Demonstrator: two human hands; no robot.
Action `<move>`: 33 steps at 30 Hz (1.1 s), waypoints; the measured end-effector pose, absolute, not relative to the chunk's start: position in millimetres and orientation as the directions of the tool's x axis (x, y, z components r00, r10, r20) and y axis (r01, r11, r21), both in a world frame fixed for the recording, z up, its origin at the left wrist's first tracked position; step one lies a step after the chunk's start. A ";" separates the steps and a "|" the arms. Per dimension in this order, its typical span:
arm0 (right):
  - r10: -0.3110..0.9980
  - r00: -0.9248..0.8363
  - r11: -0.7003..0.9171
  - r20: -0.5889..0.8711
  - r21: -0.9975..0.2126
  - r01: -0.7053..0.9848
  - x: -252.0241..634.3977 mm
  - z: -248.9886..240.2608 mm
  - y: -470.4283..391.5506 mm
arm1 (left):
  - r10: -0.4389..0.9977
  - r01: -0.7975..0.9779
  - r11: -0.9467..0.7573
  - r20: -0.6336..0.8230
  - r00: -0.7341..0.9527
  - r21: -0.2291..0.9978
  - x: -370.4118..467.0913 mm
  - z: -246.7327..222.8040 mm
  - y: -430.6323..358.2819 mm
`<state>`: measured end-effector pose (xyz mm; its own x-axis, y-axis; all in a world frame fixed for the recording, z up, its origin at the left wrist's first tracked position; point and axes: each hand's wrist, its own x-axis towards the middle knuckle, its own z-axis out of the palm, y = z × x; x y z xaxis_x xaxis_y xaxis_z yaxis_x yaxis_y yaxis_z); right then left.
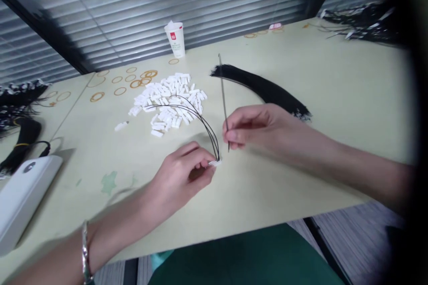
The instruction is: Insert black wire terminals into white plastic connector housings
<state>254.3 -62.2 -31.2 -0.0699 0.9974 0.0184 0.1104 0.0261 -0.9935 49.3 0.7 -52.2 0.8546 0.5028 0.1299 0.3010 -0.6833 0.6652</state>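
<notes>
Near the far edge of the tabletop point(351, 98), a tapering paper cup point(179, 46) bears a red square logo above small green lettering too blurred to read. A boxy white plastic device point(28, 200) with rounded edges, by the tabletop's left edge, carries a round grey emblem, its detail unclear. Toward the middle of the near edge, the left hand's point(189, 167) grip is pinched narrow on a small white connector point(215, 163), from which several fine black wires point(207, 127) rise and arch back over a pile of white connector housings point(175, 91), smooth little oblong pieces heaped between there and the far edge. Just right of the connector and apart from it, the right hand's point(249, 127) grip is closed on a slim metal rod point(221, 82), held nearly upright with a slightly hooked top. Behind this hand curves a thick, glossy bundle of black wires point(267, 89), frayed-looking at both ends. Thin amber rubber bands point(149, 74) lie in rings toward the far left corner. A shiny metal bracelet point(85, 251) circles the left wrist.
</notes>
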 end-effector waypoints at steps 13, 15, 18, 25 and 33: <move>0.996 0.009 0.078 0.085 -0.941 0.328 233.5 -47.9 -71.2 | 0.516 0.324 -0.696 0.131 0.847 0.641 49.0 -48.9 -0.7; 0.996 0.000 0.083 0.089 -0.936 0.341 234.2 -48.1 -71.1 | 0.514 0.320 -0.700 0.140 0.846 0.638 49.4 -48.6 -0.8; 0.994 -0.004 0.105 0.112 -0.920 0.377 235.1 -47.9 -71.4 | 0.515 0.320 -0.699 0.139 0.846 0.640 50.0 -48.6 -1.1; 0.988 -0.015 0.144 0.151 -0.905 0.401 234.9 -50.4 -70.9 | 0.521 0.319 -0.691 0.140 0.842 0.649 50.2 -50.0 -1.6; 0.981 -0.020 0.183 0.193 -0.889 0.420 234.1 -53.2 -69.1 | 0.525 0.322 -0.679 0.131 0.841 0.659 50.1 -51.0 -1.5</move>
